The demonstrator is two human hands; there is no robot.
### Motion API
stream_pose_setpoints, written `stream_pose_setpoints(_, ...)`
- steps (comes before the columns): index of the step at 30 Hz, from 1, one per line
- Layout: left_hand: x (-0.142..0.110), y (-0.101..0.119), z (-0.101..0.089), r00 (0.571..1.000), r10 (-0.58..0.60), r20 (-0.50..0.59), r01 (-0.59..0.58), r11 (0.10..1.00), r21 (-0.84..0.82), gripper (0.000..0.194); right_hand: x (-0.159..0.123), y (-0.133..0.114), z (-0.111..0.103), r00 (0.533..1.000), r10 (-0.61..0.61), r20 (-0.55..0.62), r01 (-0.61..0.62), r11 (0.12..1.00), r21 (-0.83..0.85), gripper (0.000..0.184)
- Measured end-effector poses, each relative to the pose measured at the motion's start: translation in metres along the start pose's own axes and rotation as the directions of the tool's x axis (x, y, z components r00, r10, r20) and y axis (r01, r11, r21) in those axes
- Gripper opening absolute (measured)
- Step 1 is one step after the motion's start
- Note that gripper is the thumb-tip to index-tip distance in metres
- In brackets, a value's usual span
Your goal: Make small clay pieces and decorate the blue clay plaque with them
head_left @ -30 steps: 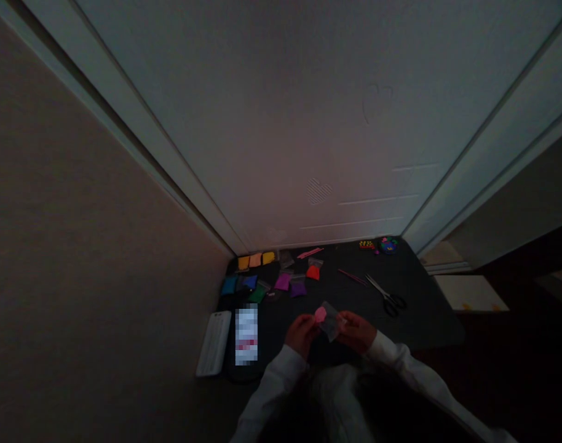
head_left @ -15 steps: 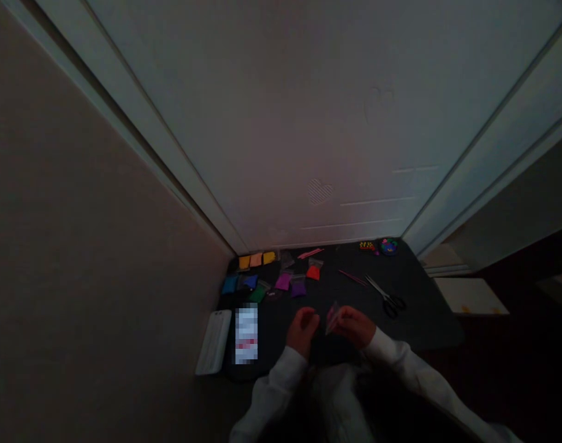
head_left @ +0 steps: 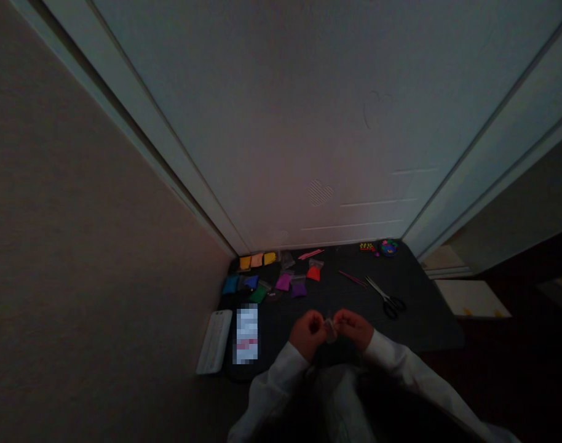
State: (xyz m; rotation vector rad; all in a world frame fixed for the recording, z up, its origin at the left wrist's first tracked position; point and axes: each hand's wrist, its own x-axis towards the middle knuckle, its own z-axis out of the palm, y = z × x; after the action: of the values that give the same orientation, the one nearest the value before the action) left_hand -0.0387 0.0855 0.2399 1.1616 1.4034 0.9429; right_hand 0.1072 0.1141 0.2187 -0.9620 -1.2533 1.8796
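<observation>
In dim light, my left hand [head_left: 307, 332] and my right hand [head_left: 353, 328] meet above a dark mat [head_left: 419, 320], both in white sleeves. Their fingers are curled and pinched together on a small clear plastic bag [head_left: 329, 327] held between them. Any pink piece inside is hidden by my fingers. Beyond my hands lie several small bags of coloured material: yellow and orange ones [head_left: 257, 259], blue ones [head_left: 238, 283], a green one [head_left: 257, 295], purple ones [head_left: 290, 284] and a red one [head_left: 313, 272].
Black-handled scissors [head_left: 386, 296] lie to the right on the mat, with thin pink sticks [head_left: 352, 277] beside them. A small multicoloured object [head_left: 388, 247] sits at the far right corner. A white tray [head_left: 214, 342] and a phone [head_left: 246, 334] lie to my left. A white door stands behind.
A second ago my left hand held a pink lump beside the open bag in my right. The hands have since closed together on the bag, and the pink lump no longer shows.
</observation>
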Motion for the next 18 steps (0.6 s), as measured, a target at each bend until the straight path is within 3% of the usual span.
stream_pose_setpoints(4,0.003,0.002,0.003,0.992,0.032,-0.125,-0.027,0.999,0.044,0.017,-0.005,-0.006,0.007,0.999,-0.046,0.01,0.047,0.991,-0.122,0.028)
stream_pose_setpoints(10,0.007,-0.004,0.002,0.992,0.014,-0.129,-0.027,0.995,-0.098,0.027,-0.008,-0.013,0.002,0.982,-0.172,-0.071,0.146,0.947,-0.285,0.017)
stream_pose_setpoints(14,0.006,-0.008,-0.002,0.993,-0.043,-0.11,0.023,0.983,-0.18,0.031,-0.002,-0.012,-0.01,0.966,-0.191,-0.174,0.138,0.951,-0.275,0.029)
stream_pose_setpoints(18,0.007,-0.012,0.0,0.991,-0.073,-0.112,0.051,0.982,-0.183,0.032,0.0,-0.009,-0.008,0.987,-0.115,-0.112,0.089,0.973,-0.212,0.029)
